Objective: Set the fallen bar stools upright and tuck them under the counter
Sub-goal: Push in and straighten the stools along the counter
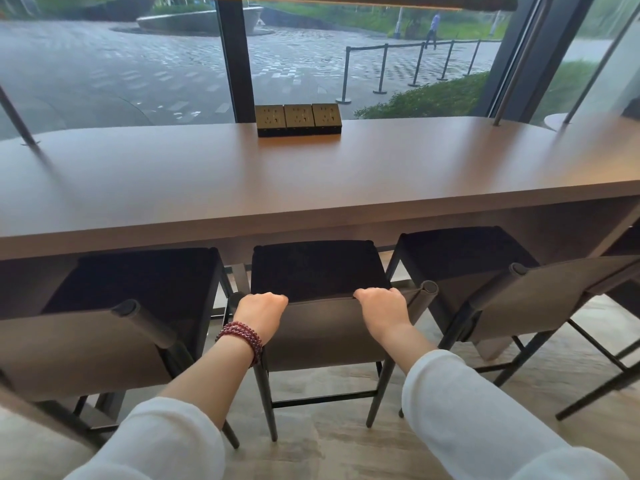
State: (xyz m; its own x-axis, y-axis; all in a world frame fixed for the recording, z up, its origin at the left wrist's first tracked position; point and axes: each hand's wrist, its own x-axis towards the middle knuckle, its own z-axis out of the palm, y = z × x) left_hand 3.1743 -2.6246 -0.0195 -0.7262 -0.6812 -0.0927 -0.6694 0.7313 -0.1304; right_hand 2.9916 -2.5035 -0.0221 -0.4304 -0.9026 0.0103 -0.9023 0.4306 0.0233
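Three bar stools stand upright at the brown counter (pixel 311 188), each with a dark seat and a brown backrest. The middle stool (pixel 318 268) has the front of its seat under the counter's edge. My left hand (pixel 261 308) grips the top edge of its backrest on the left, and my right hand (pixel 381 304) grips the same edge on the right. The left stool (pixel 138 282) and the right stool (pixel 467 254) stand beside it, their seats partly under the counter.
A block of three power sockets (pixel 298 120) sits at the back of the counter against a large window. Thin metal rods (pixel 15 116) rise from the counter at both ends. A further stool's edge (pixel 627 244) shows at far right. The floor is pale wood.
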